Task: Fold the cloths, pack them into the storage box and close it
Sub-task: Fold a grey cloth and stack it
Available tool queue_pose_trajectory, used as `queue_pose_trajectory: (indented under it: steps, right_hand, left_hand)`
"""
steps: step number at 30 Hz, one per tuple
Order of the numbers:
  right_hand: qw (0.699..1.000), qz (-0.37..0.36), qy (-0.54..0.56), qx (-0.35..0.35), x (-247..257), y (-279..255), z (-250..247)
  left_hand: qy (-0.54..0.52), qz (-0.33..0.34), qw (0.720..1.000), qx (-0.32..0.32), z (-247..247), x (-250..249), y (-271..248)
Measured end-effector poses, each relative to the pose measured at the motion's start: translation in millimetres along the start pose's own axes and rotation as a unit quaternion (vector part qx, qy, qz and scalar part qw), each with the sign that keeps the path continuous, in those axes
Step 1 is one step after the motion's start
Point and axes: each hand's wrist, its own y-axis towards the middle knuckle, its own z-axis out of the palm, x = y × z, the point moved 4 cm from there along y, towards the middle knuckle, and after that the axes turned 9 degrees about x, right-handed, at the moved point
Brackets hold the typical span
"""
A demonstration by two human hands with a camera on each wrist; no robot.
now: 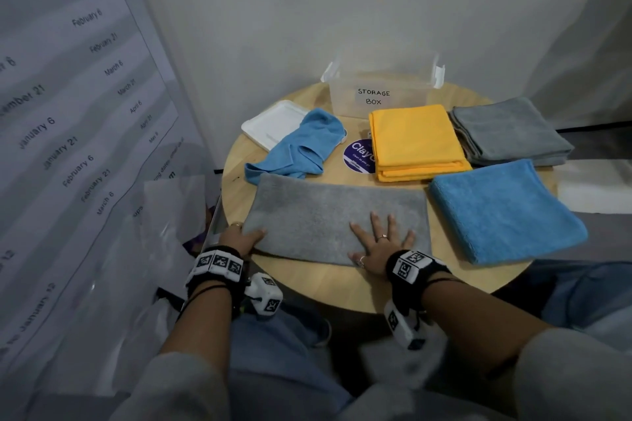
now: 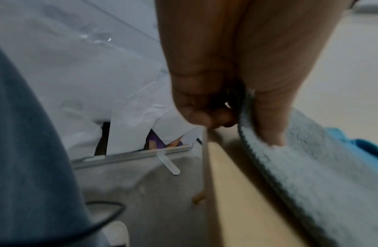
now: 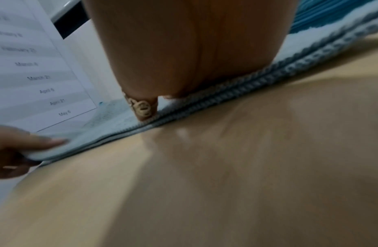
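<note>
A: What sits around the storage box [image 1: 379, 92]?

B: It stands open at the far edge of the round table [image 1: 342, 287]. Just in front of it lies the folded yellow cloth [image 1: 415, 140]; to the right of that, a folded grey cloth [image 1: 509, 130]. To the box's left front, the white lid [image 1: 270, 121] lies flat with a crumpled blue cloth [image 1: 301, 147] draped partly over it. A purple round sticker [image 1: 357, 155] shows between the crumpled blue cloth and the yellow one, partly under the yellow.

A: And nearer the person?

B: A long grey cloth [image 1: 337, 215], folded into a strip, lies well in front of the box. A folded blue cloth [image 1: 502, 208] is at its right end. A calendar sheet [image 1: 68, 113] hangs to the left of the table.

A: The hands?

B: The left hand [image 1: 244, 237] pinches the strip's left end, thumb on top, fingers curled beneath. The right hand [image 1: 379, 246] presses flat on the strip, fingers spread.

A: Counts?

B: Five cloths: two grey, two blue, one yellow. One box, one lid.
</note>
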Motion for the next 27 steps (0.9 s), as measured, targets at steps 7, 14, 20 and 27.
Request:
queue_pose_trajectory:
  steps: [7,14,20,27]
  right_hand:
    - [0.994,0.072,0.07,-0.051,-15.9,-7.2,0.5]
    - [0.92,-0.015,0.381,-0.091,-43.7,-7.0,-16.0]
    - [0.64,-0.061,0.765,-0.03,-69.9,-13.1,-29.6]
    - [0.878,0.06,0.452,-0.144,-87.2,4.4,-67.1]
  left_hand:
    - [-0.101,0.149,0.983,-0.021,4.2,-74.2,-47.1]
    - [-0.03,0.286,0.954,0.085,109.2,-135.8,-85.7]
    - [0.133,0.307,0.932,0.136,195.9,-120.2,-88.7]
    - [0.128,0.317,0.932,0.119,194.1,-119.1,-84.2]
